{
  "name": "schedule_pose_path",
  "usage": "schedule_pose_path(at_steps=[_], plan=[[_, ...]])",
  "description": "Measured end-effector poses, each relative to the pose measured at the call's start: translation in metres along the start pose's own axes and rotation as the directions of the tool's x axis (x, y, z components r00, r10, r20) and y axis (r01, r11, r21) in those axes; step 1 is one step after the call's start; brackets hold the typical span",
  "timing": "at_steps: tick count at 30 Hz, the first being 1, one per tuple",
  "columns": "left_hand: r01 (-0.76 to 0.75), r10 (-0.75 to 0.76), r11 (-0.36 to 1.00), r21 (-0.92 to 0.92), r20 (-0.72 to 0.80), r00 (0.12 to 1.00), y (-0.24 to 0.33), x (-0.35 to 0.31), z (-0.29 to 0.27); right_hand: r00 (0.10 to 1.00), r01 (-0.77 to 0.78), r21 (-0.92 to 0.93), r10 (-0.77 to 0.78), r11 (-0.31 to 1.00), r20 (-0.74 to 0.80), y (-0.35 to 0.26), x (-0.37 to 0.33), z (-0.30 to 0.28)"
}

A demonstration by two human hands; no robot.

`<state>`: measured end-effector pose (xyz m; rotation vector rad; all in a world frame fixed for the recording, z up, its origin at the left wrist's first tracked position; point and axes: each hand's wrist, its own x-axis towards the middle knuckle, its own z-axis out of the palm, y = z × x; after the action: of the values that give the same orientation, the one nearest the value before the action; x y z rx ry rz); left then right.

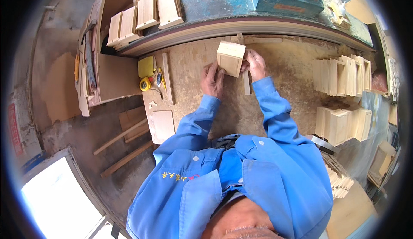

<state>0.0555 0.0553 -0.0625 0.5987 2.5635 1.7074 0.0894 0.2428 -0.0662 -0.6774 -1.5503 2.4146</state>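
Observation:
A small pale wooden box (pixel 230 62) with a framed panel on one face is tilted up above the workbench (pixel 193 62). My left hand (pixel 212 81) grips its lower left edge, thumb and fingers closed against the wood. At the box's right side, my right hand (pixel 255 64) has its fingers curled in against the edge; the fingertips are partly hidden. A narrow wooden strip (pixel 246 84) lies on the bench just below the right hand.
Stacked wooden frames (pixel 342 76) and boxes (pixel 340 125) stand at the right. A tape measure (pixel 145 84), a yellow pad (pixel 146 66) and a wooden batten (pixel 167 79) lie at the left. Behind runs a long rail (pixel 193 37), with panelled wood pieces (pixel 169 10) and a blue machine housing (pixel 284 2) beyond.

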Motion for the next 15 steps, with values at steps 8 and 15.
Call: schedule_pose_path(at_steps=[8, 15], plan=[[0.121, -0.106, 0.972, -0.202, 0.085, 0.991, 0.006, -0.013, -0.031, 1.000, -0.011, 0.131, 0.010, 0.991, 0.008, 0.015, -0.059, 0.029], [0.070, -0.038, 0.968, -0.240, 0.134, 0.990, 0.013, -0.028, -0.026, 0.996, -0.008, 0.162, -0.006, 0.987, 0.087, 0.036, -0.075, 0.043]])
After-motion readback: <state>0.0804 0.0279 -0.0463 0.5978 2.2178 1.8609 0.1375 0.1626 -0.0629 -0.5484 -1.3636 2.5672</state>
